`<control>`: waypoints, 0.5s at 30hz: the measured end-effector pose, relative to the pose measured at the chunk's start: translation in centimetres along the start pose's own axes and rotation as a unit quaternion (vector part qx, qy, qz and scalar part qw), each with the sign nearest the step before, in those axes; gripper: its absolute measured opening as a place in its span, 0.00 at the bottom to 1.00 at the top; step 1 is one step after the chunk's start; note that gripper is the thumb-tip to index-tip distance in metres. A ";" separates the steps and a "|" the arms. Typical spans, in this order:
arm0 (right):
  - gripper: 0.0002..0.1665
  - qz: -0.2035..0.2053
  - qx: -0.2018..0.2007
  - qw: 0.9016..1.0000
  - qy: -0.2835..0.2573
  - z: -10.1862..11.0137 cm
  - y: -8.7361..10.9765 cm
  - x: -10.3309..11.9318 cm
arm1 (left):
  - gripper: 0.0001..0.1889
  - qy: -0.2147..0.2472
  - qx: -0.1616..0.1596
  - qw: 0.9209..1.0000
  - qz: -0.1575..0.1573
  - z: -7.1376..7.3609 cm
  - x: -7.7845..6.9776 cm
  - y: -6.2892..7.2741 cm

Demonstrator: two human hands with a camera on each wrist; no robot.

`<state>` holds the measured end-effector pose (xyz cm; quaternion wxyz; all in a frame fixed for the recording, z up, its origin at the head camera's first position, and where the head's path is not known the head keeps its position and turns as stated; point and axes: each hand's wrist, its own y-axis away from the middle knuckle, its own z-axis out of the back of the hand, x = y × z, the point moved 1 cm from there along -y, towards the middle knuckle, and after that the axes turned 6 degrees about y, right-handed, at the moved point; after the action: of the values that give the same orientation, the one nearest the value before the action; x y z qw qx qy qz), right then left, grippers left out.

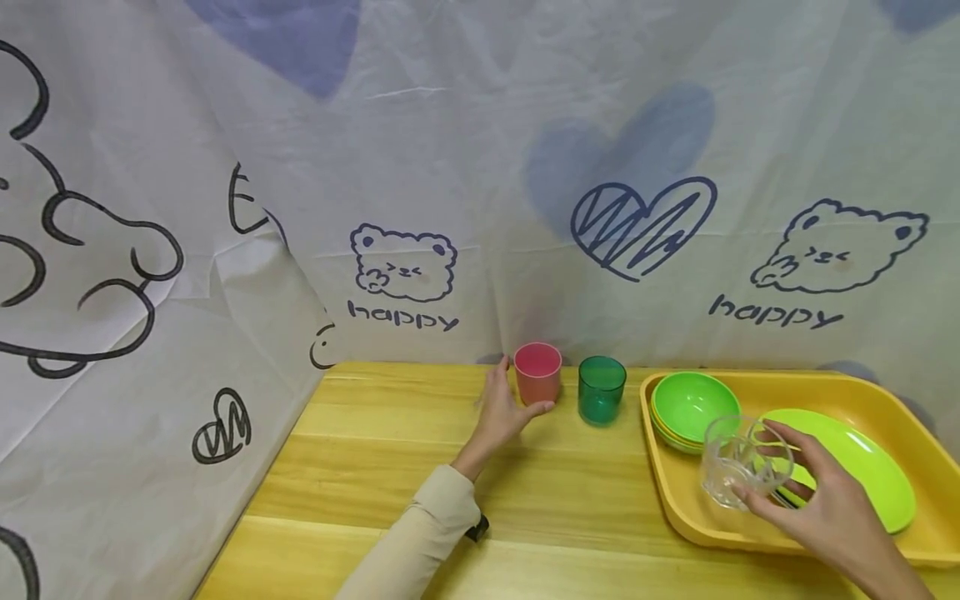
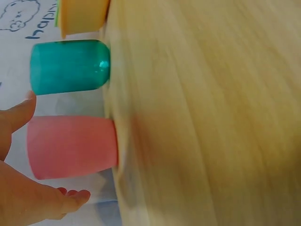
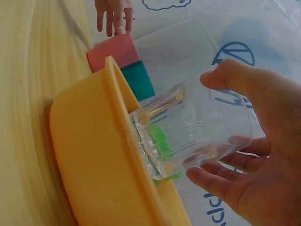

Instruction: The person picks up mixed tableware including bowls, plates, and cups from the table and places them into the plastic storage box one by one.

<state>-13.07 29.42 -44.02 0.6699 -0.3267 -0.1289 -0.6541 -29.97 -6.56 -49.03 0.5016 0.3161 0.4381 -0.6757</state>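
Note:
My left hand (image 1: 504, 407) is beside a pink cup (image 1: 537, 377) standing on the table, thumb spread from the fingers. In the left wrist view the thumb (image 2: 21, 113) and fingers lie on either side of that cup (image 2: 73, 147), with gaps showing. Just right of it stands a translucent teal cup (image 1: 601, 392). My right hand (image 1: 825, 492) grips a clear, ridged glass cup (image 1: 727, 475) between thumb and fingers. In the right wrist view the clear cup (image 3: 188, 127) is tilted, its base near the rim of a yellow tray (image 3: 94, 155).
The yellow tray (image 1: 675, 517) at right bears a stack of bowls, green on top (image 1: 693, 404), and a lime-green plate (image 1: 862, 467). A white cloth (image 1: 480, 167) with bear and heart prints hangs behind the wooden table (image 1: 360, 467) and along its left side.

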 end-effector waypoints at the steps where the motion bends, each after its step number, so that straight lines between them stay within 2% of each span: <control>1: 0.55 0.000 0.002 1.000 -0.002 0.0 0.0 -0.2 | 0.54 -0.001 -0.002 1.000 -0.001 -0.2 0.2 -0.2; 9: 0.54 0.018 0.015 0.999 -0.029 -0.5 -0.3 -1.6 | 0.52 0.066 -0.001 0.997 0.041 -1.3 1.3 -1.4; 15: 0.54 0.028 0.044 0.998 -0.033 -0.7 -0.6 -2.3 | 0.48 0.107 -0.004 0.993 0.046 -1.7 1.6 -2.0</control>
<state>-14.06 30.88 -45.80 0.6969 -0.3221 -0.1703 -0.6178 -32.41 -5.42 -50.51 0.4840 0.4040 0.4768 -0.6125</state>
